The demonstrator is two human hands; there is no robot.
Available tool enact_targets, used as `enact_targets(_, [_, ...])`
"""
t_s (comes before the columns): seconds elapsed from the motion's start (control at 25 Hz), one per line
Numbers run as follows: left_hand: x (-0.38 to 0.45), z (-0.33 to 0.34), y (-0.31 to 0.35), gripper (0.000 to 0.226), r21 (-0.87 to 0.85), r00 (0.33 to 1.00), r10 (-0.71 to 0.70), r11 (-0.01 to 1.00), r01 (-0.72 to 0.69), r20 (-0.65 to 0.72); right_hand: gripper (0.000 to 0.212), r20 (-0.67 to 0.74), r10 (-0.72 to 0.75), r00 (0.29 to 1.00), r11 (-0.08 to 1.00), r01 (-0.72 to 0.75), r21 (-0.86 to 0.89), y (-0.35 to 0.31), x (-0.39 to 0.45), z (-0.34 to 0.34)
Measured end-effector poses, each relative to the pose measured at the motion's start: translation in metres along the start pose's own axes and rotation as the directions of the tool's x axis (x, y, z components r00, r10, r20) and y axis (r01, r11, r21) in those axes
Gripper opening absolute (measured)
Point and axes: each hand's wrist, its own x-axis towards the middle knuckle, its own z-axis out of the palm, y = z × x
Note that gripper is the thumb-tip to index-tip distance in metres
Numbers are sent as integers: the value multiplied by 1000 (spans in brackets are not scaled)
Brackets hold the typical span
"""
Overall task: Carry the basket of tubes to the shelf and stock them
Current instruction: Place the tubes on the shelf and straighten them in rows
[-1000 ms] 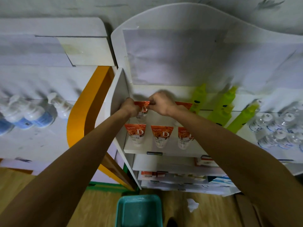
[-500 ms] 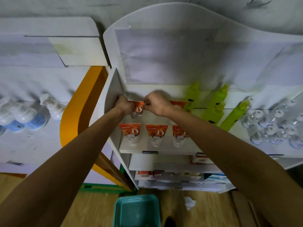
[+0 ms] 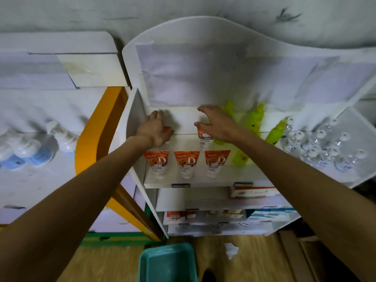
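I saw my left hand [image 3: 155,128] resting loosely over a back-row tube [image 3: 167,130], while my right hand [image 3: 216,124], fingers spread and empty, hovered just above another upright tube [image 3: 205,138].

Both bare arms extend forward and upward. Left hand [image 3: 155,129], palm down, fingers loosely extended. Right hand [image 3: 217,124], fingers spread and slightly curled, well apart from the left.
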Motion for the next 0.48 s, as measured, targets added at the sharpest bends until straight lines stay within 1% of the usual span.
enact_targets(0.12, [-12, 6, 6, 80, 111, 999, 46, 993, -47, 9, 64, 30, 30, 999, 996, -27, -83, 3, -11, 6])
enact_targets(0.28, [-19, 6, 13, 80, 151, 999, 43, 987, -47, 30, 66, 72, 89, 993, 982, -75, -176, -5, -19, 13])
enact_targets(0.4, [-23, 7, 13, 78, 142, 997, 71, 987, -74, 24, 70, 131, 136, 982, 980, -114, -164, -7, -22, 17])
enact_targets(0.48, [-25, 4, 10, 75, 148, 996, 93, 985, -92, 1, 67, 134, 136, 982, 982, -117, -146, -2, -22, 16])
